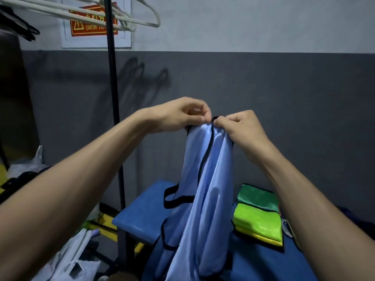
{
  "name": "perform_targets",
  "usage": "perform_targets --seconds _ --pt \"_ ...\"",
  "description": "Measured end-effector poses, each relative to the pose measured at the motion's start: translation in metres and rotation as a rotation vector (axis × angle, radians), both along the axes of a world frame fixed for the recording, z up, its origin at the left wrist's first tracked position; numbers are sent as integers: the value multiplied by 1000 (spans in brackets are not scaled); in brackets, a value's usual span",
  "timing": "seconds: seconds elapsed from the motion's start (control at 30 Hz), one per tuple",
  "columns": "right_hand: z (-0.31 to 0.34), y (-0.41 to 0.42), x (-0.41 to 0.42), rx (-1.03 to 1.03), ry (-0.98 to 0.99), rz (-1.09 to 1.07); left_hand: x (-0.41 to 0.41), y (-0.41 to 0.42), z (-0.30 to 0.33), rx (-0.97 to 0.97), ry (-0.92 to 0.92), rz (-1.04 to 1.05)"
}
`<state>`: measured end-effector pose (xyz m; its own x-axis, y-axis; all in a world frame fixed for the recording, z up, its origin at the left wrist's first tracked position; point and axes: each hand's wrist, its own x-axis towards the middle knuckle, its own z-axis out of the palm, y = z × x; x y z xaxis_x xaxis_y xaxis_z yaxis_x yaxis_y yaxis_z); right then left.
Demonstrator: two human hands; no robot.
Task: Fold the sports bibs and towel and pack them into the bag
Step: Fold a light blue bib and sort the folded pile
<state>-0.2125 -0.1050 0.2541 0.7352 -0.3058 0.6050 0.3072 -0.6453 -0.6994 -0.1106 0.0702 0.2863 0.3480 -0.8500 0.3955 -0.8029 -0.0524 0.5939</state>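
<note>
Glossy, satin-smooth light blue bib (205, 179) with matt black cloth trim; shiny green and yellow folded bibs (258, 218) on a smooth blue bench (140, 213); far left, white plastic hangers (121, 19), dark metal pole (113, 82)

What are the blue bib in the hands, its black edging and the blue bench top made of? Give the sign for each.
Light blue bib: thin, glossy synthetic, probably polyester satin; it shines and hangs in soft folds from the left hand and right hand.
Black edging: matte woven binding tape, seemingly; no sheen.
Blue bench top: smooth padded vinyl or plastic, likely; it shows a soft reflection and rounded edges.
</note>
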Motion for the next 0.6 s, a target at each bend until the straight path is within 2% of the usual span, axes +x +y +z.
perform_targets --seconds 0.17,0.37,0.43,0.6 --pt "5 8 0 -108 9 18 -11 9 -9 75 -167 260" --pt "8 12 -4 -154 14 156 -20 15 -20 18 -310 353" --pt "6 8 -9 -133 22 195 -17 18 -21 -22 -215 290" --pt "-9 -6 -18 -42 81 337 -12 27 -14 -187 317 96"
